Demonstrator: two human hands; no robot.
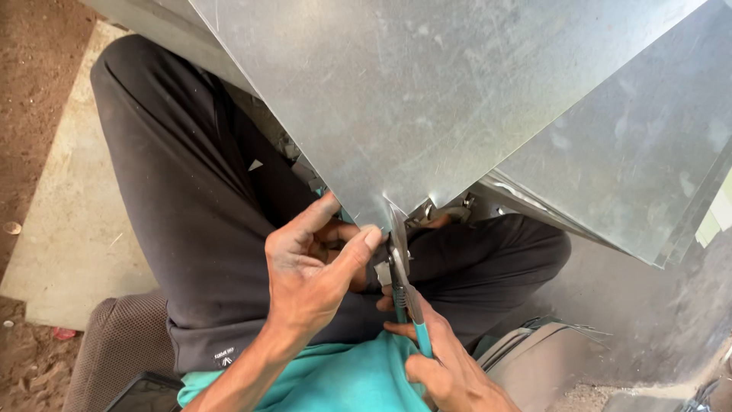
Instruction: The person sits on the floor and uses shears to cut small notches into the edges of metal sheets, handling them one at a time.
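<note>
The left hand pinches the near corner of a big metal sheet with thumb and fingers. The right hand is closed around teal-handled snips, whose blades bite the sheet's tip. The sheet is flat, grey, shiny and scratched, over the person's black trousers. More grey sheets lie to the right.

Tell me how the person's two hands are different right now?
The left hand pinches the corner of the metal sheet with thumb and fingers; the right hand grips the teal handles of the tin snips. The left hand sits higher, up at the sheet's edge; the right hand sits lower, near the teal shirt. The left shows its back fully; the right is partly cut off by the picture's edge. Both are bare.
</note>
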